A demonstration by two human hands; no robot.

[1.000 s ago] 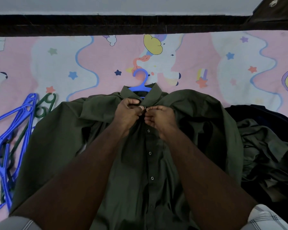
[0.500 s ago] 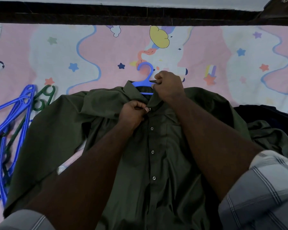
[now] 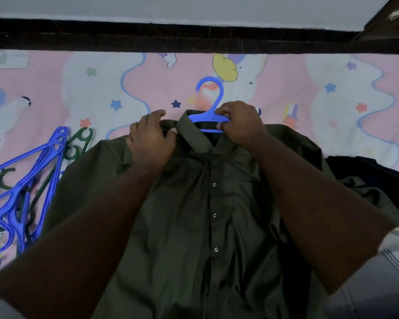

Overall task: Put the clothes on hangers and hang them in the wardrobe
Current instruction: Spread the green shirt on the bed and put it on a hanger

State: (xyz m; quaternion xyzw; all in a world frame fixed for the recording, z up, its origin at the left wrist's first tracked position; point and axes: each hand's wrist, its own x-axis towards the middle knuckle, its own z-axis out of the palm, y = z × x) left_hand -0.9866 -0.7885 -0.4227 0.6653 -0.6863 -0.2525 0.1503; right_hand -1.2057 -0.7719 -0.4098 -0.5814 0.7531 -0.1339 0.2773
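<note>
Olive shirt (image 3: pixel 207 215) lies collar-away on the bed (image 3: pixel 55 88) — right hand (image 3: pixel 238 122) grips the blue hanger (image 3: pixel 209 111) at the neck; left hand (image 3: pixel 151 139) pinches the shoulder.

I'm looking into a home bedroom: a bed (image 3: pixel 55 88) covered with a pink children's sheet printed with stars, clouds and rainbows, a dark wooden bed frame (image 3: pixel 194 40) against a pale wall, a heap of clothes (image 3: pixel 373 180) and loose plastic hangers (image 3: pixel 28 185) lying on the sheet.
</note>
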